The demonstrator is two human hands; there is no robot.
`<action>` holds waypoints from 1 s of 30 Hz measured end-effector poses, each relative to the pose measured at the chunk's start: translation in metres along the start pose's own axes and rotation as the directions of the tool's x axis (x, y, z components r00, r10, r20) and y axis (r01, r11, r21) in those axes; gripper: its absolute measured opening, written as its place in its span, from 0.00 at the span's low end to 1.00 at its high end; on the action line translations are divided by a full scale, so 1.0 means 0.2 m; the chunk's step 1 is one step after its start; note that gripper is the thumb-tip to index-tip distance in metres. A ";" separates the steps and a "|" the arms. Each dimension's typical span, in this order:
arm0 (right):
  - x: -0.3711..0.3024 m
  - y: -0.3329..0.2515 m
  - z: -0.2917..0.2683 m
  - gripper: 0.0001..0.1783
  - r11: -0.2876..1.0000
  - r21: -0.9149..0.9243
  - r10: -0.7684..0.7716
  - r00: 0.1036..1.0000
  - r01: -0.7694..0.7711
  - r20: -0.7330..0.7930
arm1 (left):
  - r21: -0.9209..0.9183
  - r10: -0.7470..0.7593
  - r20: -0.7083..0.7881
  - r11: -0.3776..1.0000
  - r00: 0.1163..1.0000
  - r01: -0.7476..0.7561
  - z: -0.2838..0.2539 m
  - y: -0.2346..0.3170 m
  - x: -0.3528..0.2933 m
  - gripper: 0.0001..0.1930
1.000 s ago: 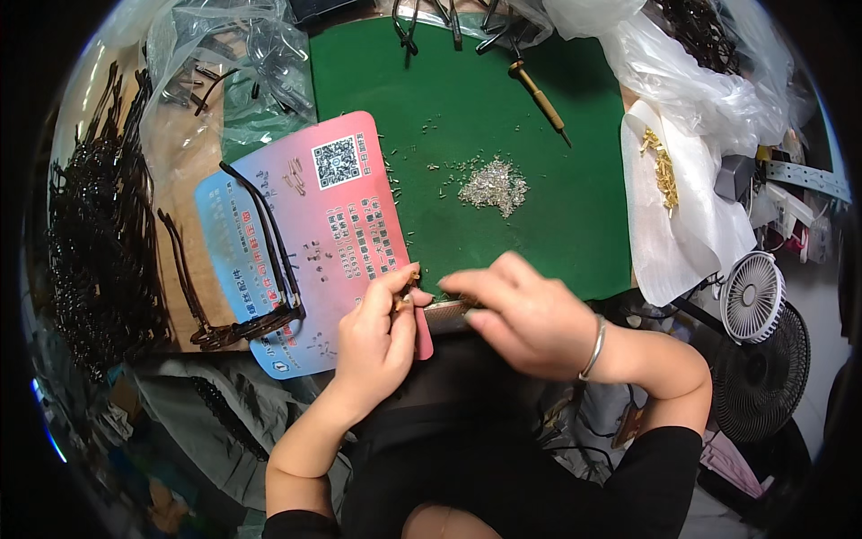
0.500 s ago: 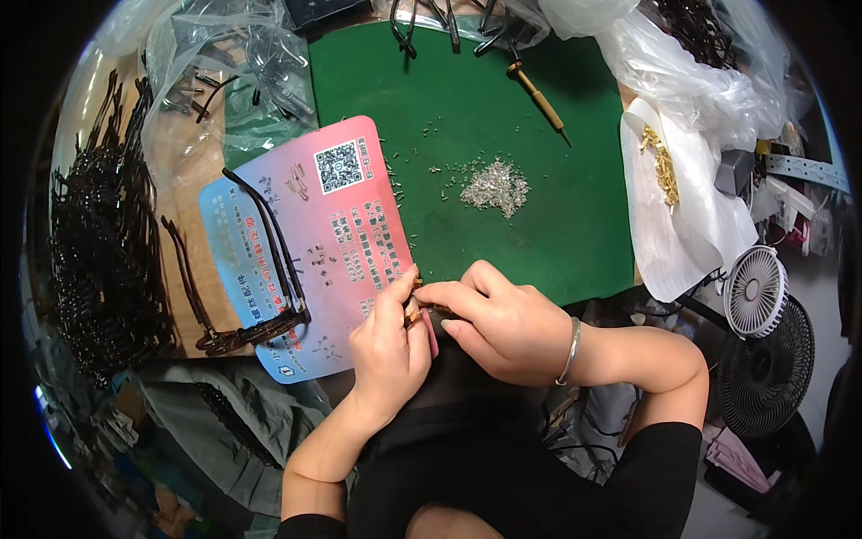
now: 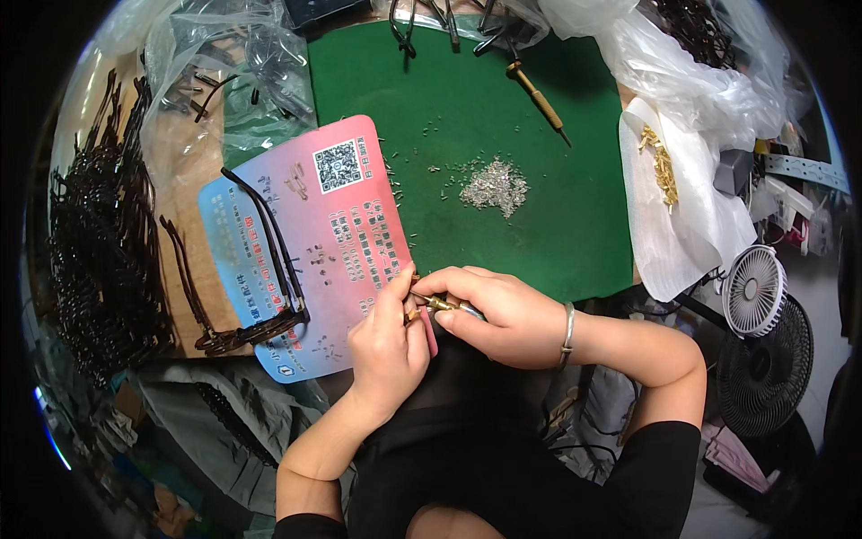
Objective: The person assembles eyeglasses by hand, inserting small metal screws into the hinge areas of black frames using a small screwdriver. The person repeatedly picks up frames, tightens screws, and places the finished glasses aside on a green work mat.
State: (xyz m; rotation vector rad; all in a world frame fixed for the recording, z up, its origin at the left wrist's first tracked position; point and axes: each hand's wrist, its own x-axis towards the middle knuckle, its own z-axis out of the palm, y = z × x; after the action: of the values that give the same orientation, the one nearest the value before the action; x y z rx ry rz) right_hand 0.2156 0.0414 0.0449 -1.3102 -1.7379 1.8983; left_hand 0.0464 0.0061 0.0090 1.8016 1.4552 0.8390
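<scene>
My left hand (image 3: pixel 388 349) is closed around a small amber-brown eyeglass part (image 3: pixel 412 316), most of it hidden by the fingers. Between thumb and fingers, my right hand (image 3: pixel 507 316) grips a brass-coloured screwdriver (image 3: pixel 440 304). Its thin tip points left and meets the part at the left fingertips; whether a screw is there cannot be made out. Beyond the hands, a pile of tiny silver screws (image 3: pixel 494 187) lies on the green mat (image 3: pixel 557 234). To the left, a dark brown eyeglass frame (image 3: pixel 256 332) rests with its temples raised on a pink-and-blue printed sheet (image 3: pixel 341 251).
A second brass-handled screwdriver (image 3: pixel 539 94) lies at the mat's far right. Gold-coloured small parts (image 3: pixel 663 166) sit on white wrapping (image 3: pixel 646 234). Many dark frames (image 3: pixel 103 242) are stacked at far left. Plastic bags (image 3: pixel 260 54) line the back; a small fan (image 3: pixel 756 289) stands right.
The screwdriver now shows plainly in my right hand, its tip brought to the part, where before the fingers covered that spot. The right hand has shifted slightly; the left hand stays nearly still.
</scene>
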 end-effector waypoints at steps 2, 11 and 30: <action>0.00 0.01 0.02 0.15 0.999 -0.044 -0.015 1.000 0.014 -0.014 | 0.008 0.008 0.000 1.000 1.000 -0.008 0.00 0.00 0.00 0.22; -0.01 -0.07 0.03 0.16 0.959 -0.268 0.087 0.995 -0.095 -0.041 | 0.026 0.027 0.002 0.999 1.000 -0.027 0.01 -0.01 0.01 0.23; -0.13 -0.12 0.06 0.23 0.784 -0.616 -0.008 0.993 -0.069 -0.121 | -0.090 -0.152 0.030 0.984 0.988 0.154 -0.06 -0.02 0.05 0.16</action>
State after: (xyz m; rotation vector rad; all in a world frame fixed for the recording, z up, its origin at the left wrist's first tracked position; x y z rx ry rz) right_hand 0.2121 0.0209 0.0756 -1.6176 -2.3992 1.2423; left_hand 0.0365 0.0168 0.0136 1.6038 1.4948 0.7921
